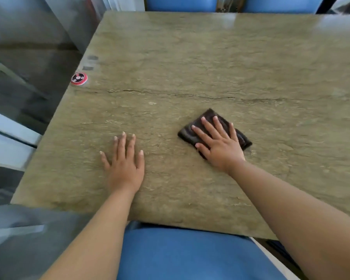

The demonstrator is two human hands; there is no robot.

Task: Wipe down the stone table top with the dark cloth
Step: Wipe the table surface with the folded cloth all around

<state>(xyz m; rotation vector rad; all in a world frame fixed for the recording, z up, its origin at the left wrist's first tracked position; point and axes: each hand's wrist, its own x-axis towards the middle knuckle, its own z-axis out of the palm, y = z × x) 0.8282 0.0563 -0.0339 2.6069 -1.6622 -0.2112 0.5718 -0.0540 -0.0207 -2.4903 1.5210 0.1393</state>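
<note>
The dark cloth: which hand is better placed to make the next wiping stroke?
The right hand. It lies flat on the dark cloth, fingers spread, pressing it to the stone table top. The left hand rests bare on the stone, apart from the cloth.

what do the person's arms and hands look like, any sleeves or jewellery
Both forearms are bare, with no sleeves in view. The left hand and right hand show no gloves, rings, watch or bracelets. The fingernails are short, pale and apparently unpainted.
</note>
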